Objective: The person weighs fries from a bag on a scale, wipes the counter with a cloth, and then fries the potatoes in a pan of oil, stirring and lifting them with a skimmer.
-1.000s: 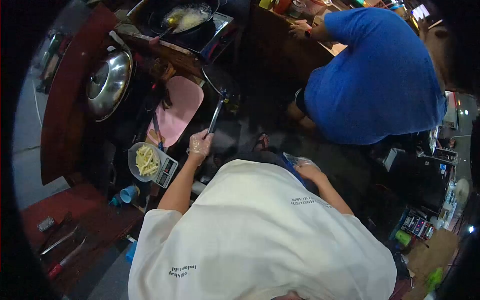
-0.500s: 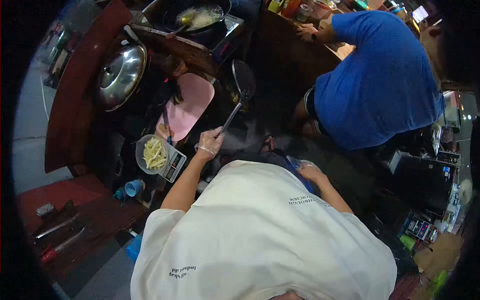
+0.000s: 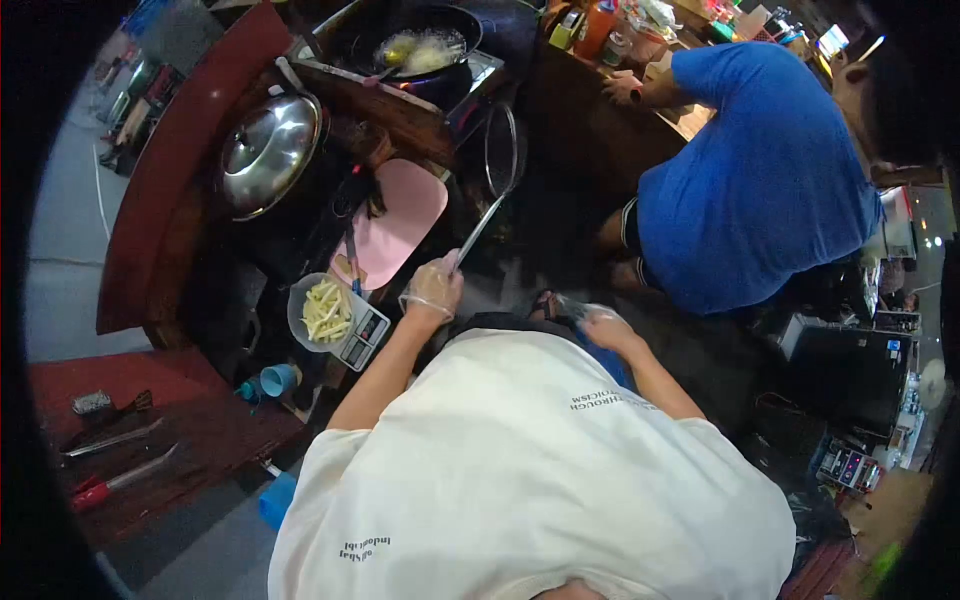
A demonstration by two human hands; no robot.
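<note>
My left hand, in a clear plastic glove, is closed around the handle of a long-handled wire skimmer. The skimmer's round head points up and away from me, to the right of a pink cutting board. My right hand is low in front of my body, with thin clear plastic about its fingers; blur hides whether it grips anything. Left of my left hand, a clear bowl of raw potato sticks sits on a digital kitchen scale.
Ahead, a wok of bubbling oil with food sits on a stove. A domed metal lid is at left, with a blue cup lower down. Tongs lie on a red surface. A person in a blue shirt leans over a counter at right.
My left hand has moved slightly right with the skimmer, whose head has risen. My right hand has shifted a little left and up. The view has shifted slightly.
</note>
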